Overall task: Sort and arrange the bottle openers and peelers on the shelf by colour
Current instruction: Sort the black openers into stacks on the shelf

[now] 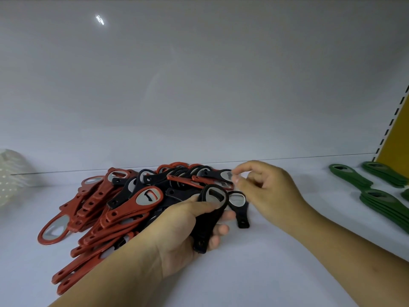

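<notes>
Hands point(177, 229) with black opener point(209, 218) over shelf point(287, 273)

This looks like a shop, because a white display shelf point(287, 273) with a plain white back panel point(199, 85), a slotted metal upright point(389, 127) and a yellow side panel point(398, 147) carries many identical bottle openers point(132, 204) in red, black and green.

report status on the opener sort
Left hand grips black openers. Right hand at the red-and-black pile, grip unclear. Green openers stacked apart, right. Nothing blocking.
</notes>
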Demonstrator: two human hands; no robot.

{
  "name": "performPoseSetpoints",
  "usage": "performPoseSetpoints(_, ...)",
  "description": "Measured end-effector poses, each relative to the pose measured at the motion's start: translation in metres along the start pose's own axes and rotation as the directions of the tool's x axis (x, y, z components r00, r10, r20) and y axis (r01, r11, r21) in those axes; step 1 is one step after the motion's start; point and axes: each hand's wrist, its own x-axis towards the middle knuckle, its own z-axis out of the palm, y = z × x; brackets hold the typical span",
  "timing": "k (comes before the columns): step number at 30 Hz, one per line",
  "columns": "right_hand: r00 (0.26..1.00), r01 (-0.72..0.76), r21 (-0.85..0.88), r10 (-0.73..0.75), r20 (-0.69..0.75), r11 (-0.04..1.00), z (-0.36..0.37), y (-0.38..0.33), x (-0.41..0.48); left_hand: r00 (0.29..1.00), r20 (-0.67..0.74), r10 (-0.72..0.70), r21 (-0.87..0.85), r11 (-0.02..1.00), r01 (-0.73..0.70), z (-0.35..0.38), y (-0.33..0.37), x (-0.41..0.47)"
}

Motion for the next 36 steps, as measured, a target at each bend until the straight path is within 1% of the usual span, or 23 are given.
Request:
performPoseSetpoints(1,0.999,-0.035,-0.111,0.032,-0.03,0.993,-0.002,0.004,0.003,1.0,-0.01,-0.006,-0.002,1.0,0.006,0.0,0.0,0.0)
performPoseSetpoints(2,0.996,-0.084,-0.242,0.085,-0.007,0.967,-0.004,0.009,0.004,1.0,-0.016,-0.011,-0.004,1.0,0.011,0.0,0.0,0.001)
performPoseSetpoints(3,0.985,-0.125,-0.381,0.161,0.063,0.916,-0.005,0.014,0.004,1.0,-0.021,-0.013,-0.005,1.0,0.013,0.0,-0.001,0.001)
performPoseSetpoints(4,0.959,-0.137,-0.499,0.241,0.149,0.855,-0.004,0.018,0.004,1.0,-0.025,-0.015,-0.007,1.0,0.015,0.0,-0.001,0.003)
performPoseSetpoints(5,0.93,-0.123,-0.575,0.297,0.218,0.809,-0.003,0.019,0.004,0.999,-0.025,-0.019,-0.01,1.0,0.019,-0.001,-0.002,0.003)
performPoseSetpoints(6,0.913,-0.106,-0.605,0.319,0.256,0.789,-0.001,0.019,0.003,0.999,-0.023,-0.025,-0.013,1.0,0.024,-0.001,-0.002,0.004)
performPoseSetpoints(8,0.914,-0.123,-0.552,0.311,0.261,0.825,0.0,0.017,0.004,0.999,-0.016,-0.033,-0.014,0.999,0.033,-0.002,-0.003,0.005)
performPoseSetpoints(11,0.927,-0.218,-0.421,0.322,0.194,0.881,-0.003,0.014,0.007,0.999,-0.01,-0.033,-0.009,0.999,0.033,-0.002,-0.003,0.006)
performPoseSetpoints(13,0.932,-0.29,-0.294,0.338,0.13,0.911,-0.005,0.015,0.009,0.999,-0.011,-0.03,-0.027,0.999,0.03,-0.002,-0.003,0.006)
performPoseSetpoints(15,0.924,-0.365,-0.115,0.375,0.072,0.924,-0.007,0.015,0.012,0.999,-0.014,-0.033,-0.048,0.998,0.032,-0.002,-0.004,0.006)
performPoseSetpoints(17,0.906,-0.423,0.116,0.422,0.029,0.899,-0.01,0.014,0.015,0.999,-0.014,-0.035,-0.068,0.997,0.034,-0.002,-0.004,0.007)
performPoseSetpoints(19,0.885,-0.444,0.345,0.466,0.021,0.827,-0.015,0.011,0.017,0.999,-0.011,-0.037,-0.09,0.995,0.036,-0.002,-0.005,0.007)
performPoseSetpoints(21,0.869,-0.454,0.509,0.489,0.072,0.732,-0.017,0.005,0.016,0.999,-0.014,-0.031,-0.091,0.995,0.03,0.0,-0.005,0.007)
performPoseSetpoints(22,0.867,-0.46,0.55,0.485,0.112,0.697,-0.017,0.002,0.015,1.0,-0.013,-0.023,-0.082,0.996,0.022,0.001,-0.004,0.006)
performPoseSetpoints(23,0.871,-0.466,0.562,0.467,0.155,0.683,-0.015,-0.001,0.012,1.0,-0.006,-0.012,-0.069,0.998,0.012,0.001,-0.004,0.006)
performPoseSetpoints(24,0.877,-0.468,0.551,0.438,0.196,0.691,-0.013,-0.006,0.009,1.0,0.006,-0.002,-0.048,0.999,0.003,0.002,-0.004,0.005)
performPoseSetpoints(25,0.886,-0.461,0.519,0.404,0.227,0.72,-0.009,-0.01,0.005,1.0,0.019,0.008,-0.015,1.0,-0.008,0.002,-0.004,0.004)
performPoseSetpoints(27,0.91,-0.41,0.39,0.338,0.242,0.824,-0.002,-0.013,-0.002,0.999,0.038,0.035,0.065,0.997,-0.037,0.001,-0.003,0.001)
performPoseSetpoints(29,0.929,-0.342,0.215,0.294,0.224,0.915,0.002,-0.013,-0.005,0.996,0.052,0.071,0.139,0.987,-0.078,0.0,-0.004,0.0)
performPoseSetpoints(30,0.934,-0.315,0.151,0.278,0.226,0.937,0.002,-0.012,-0.006,0.994,0.056,0.097,0.182,0.978,-0.106,0.001,-0.005,0.001)
performPoseSetpoints(31,0.935,-0.296,0.122,0.262,0.239,0.947,0.002,-0.012,-0.006,0.99,0.061,0.127,0.23,0.963,-0.138,0.001,-0.007,0.001)
performPoseSetpoints(34,0.932,-0.241,0.171,0.179,0.314,0.955,-0.001,-0.013,-0.006,0.98,0.069,0.184,0.341,0.919,-0.197,0.005,-0.009,0.003)
performPoseSetpoints(36,0.939,-0.2,0.24,0.116,0.324,0.95,-0.004,-0.015,-0.006,0.982,0.069,0.175,0.335,0.923,-0.188,0.006,-0.008,0.002)
